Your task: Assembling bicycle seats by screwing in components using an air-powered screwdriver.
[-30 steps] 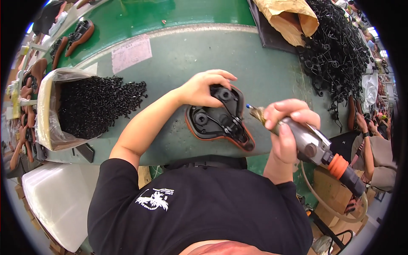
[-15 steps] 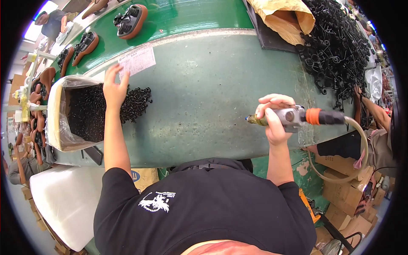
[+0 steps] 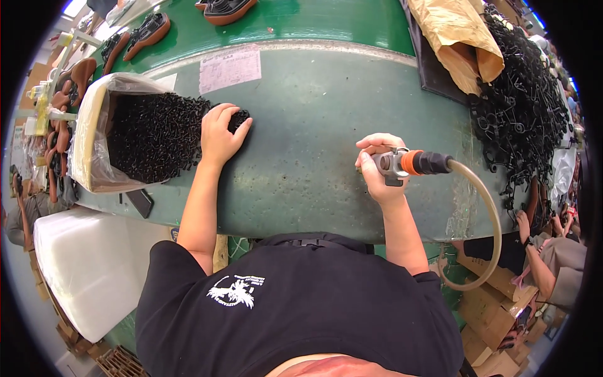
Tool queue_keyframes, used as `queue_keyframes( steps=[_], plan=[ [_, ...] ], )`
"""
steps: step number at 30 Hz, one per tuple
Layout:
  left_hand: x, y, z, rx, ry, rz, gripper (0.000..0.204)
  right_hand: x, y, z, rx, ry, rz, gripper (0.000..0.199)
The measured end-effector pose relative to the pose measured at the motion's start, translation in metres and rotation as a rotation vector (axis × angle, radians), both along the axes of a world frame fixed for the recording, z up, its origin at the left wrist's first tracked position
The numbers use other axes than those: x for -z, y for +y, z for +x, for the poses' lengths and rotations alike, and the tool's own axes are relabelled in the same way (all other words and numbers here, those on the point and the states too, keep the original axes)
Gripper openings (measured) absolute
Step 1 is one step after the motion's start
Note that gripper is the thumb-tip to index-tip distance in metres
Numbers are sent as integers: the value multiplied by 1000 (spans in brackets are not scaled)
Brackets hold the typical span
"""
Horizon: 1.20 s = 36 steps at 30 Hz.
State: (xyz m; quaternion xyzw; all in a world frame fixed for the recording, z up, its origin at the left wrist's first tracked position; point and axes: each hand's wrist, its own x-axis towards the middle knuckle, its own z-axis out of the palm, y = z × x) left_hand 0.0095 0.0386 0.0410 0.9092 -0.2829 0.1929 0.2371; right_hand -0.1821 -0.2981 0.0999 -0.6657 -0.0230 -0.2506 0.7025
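My left hand rests at the right end of a heap of small black screws. Its thumb and fingers are spread, and some of the screws show between them. The heap spills out of a box lined with clear plastic, which lies on its side. My right hand is wrapped round an air screwdriver with a grey body and an orange ring. The tool's tip is mostly hidden behind my fingers. A pale hose loops from its back end down past the table edge.
Tangled black metal parts pile up at the right, beside a brown paper bag on a dark board. A pink written sheet lies on the green table. Saddles stand along the far green strip. Another person's hand reaches in at right.
My left hand has come down from above the sheet to the right end of the screw heap. My right hand has shifted a little left with the screwdriver. The view has turned somewhat.
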Motion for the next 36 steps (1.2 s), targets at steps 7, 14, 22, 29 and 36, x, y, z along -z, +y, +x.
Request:
queue_keyframes(
  steps=[7, 14, 22, 29, 36],
  plan=[
    [-12, -2, -8, 51, -20, -103, 32, 11, -3, -3, 14, -70, -24, 37],
    [5, 50, 73, -350, -19, -4, 36, 8, -2, -2, 51, -78, 8, 35],
    [9, 22, 69, -271, 66, 122, 33, 4, -1, -5, 108, -35, 46, 34],
    [1, 10, 42, -183, -21, -182, 24, 7, -3, -9, 96, -46, 18, 33],
    [11, 8, 51, -400, 85, 61, 29, 7, 2, -2, 93, -32, -10, 32]
  ],
)
